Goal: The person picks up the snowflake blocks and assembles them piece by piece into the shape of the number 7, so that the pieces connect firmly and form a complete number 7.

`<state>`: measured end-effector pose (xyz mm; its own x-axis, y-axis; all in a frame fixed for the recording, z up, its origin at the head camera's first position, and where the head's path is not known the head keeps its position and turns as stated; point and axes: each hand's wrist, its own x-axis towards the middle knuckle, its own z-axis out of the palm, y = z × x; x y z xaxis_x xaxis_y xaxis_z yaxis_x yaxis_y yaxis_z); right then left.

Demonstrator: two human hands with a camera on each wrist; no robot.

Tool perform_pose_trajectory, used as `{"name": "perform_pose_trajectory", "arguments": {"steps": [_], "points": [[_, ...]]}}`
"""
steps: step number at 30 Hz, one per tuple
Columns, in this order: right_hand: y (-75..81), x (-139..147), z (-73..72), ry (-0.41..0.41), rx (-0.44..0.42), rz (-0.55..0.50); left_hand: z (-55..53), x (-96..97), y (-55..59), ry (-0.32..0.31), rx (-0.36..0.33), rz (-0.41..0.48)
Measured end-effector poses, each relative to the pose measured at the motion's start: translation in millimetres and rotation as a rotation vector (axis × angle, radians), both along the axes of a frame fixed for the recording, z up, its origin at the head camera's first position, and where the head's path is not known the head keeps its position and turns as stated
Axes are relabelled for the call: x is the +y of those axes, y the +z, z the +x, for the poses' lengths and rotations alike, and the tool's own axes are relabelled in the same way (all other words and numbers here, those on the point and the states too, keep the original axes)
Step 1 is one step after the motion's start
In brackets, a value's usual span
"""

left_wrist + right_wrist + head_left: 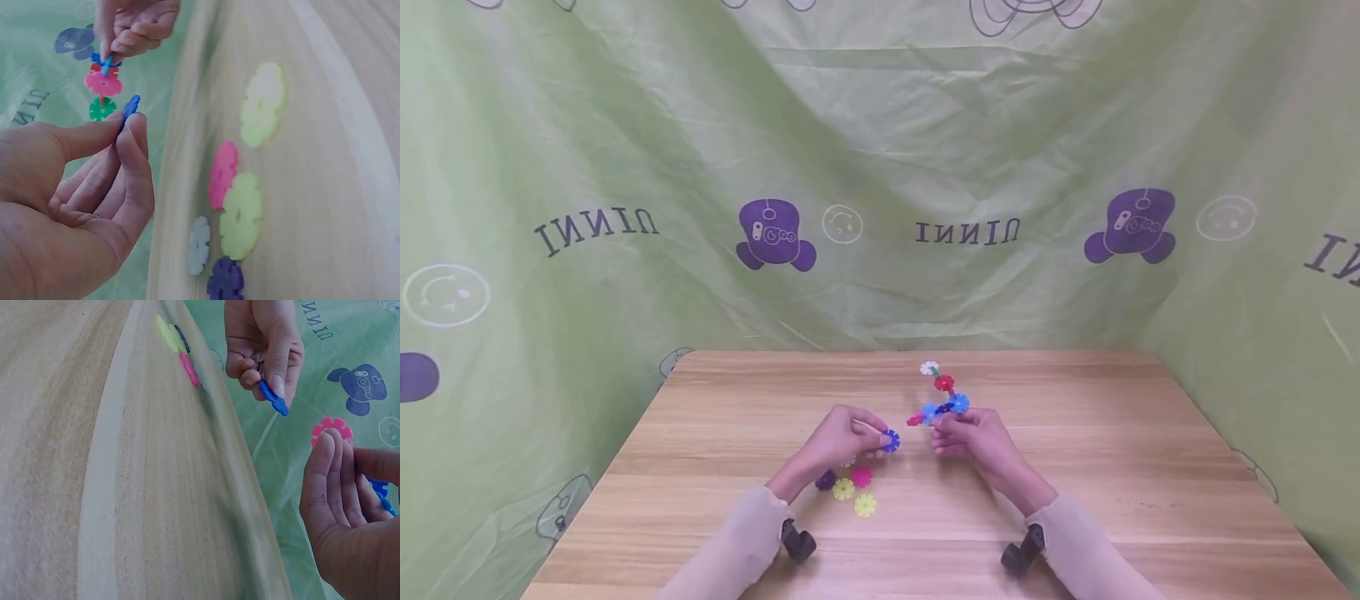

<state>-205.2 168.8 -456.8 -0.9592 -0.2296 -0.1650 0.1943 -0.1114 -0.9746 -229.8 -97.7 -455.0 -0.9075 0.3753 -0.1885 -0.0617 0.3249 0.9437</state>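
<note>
Between thumb and forefinger my left hand (842, 437) pinches a blue notched snowflake disc (892, 441), held above the table. My right hand (981, 437) grips a chain of interlocked snowflake discs (958, 403) by its light blue part. The chain slants up and away, with a red disc (944, 382) and a white disc (929, 367) at its far end. A pink disc (914, 421) on the chain points toward the left hand. A gap separates the blue disc from the chain. In the left wrist view a green disc (102, 109) also shows on the chain.
On the wooden table (1150, 467), near the left hand, lie loose discs: two pale yellow ones (865, 506), a pink one (862, 477), a dark purple one (825, 480) and a whitish one (199, 245). A green printed cloth (880, 150) surrounds the table's back and sides.
</note>
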Motion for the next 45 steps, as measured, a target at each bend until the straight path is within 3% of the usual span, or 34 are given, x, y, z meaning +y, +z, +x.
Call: {"name": "perform_pose_trajectory", "arguments": {"steps": [15, 25, 38, 45], "points": [[-1.5, -3, -1.4, -0.011, -0.013, 0.012, -7.1, 4.4, -3.0, 0.078, -0.109, 0.184], [-0.6, -4, 1.9, 0.008, 0.008, 0.008, -6.5, 10.5, -3.7, 0.059, -0.137, 0.215], [-3.4, -8, 1.7, -0.003, 0.019, 0.007, -3.5, 19.1, -4.4, 0.125, -0.144, 0.286], [-3.7, -8, 0.4, -0.008, 0.01, -0.016, -2.0, 19.5, -3.9, 0.131, -0.144, 0.303]]}}
